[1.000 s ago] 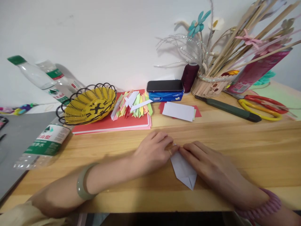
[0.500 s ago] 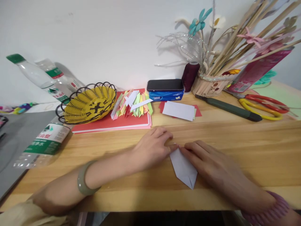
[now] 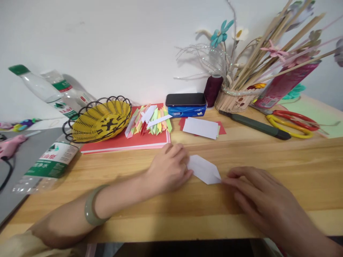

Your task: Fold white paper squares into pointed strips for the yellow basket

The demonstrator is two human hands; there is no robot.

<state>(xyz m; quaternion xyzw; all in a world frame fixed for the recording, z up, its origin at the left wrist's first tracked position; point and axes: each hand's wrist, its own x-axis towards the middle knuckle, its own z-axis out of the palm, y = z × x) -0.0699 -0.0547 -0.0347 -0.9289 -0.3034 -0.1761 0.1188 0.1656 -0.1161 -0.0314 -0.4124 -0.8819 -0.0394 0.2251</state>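
Observation:
A folded piece of white paper (image 3: 204,170), pointed at its right end, lies on the wooden table between my hands. My left hand (image 3: 171,167) has its fingers closed on the left end of the paper, which they partly hide. At the pointed tip is my right hand (image 3: 261,196), its fingers drawn together and gripping the very end. Behind the folded paper sits a small stack of cut paper pieces (image 3: 200,127), white on top with red and green beneath.
Thin folded strips (image 3: 150,119) lie on red paper sheets (image 3: 125,143) beside a yellow basket (image 3: 100,123). A phone (image 3: 185,99) rests on a blue pack. To the right are a dark green cutter (image 3: 257,125), scissors (image 3: 291,130) and a stick holder (image 3: 233,101). Plastic bottles (image 3: 48,164) stand left.
The folded paper has turned so its point faces right instead of toward me. My right hand has shifted right and down to that tip; my left hand has moved slightly left.

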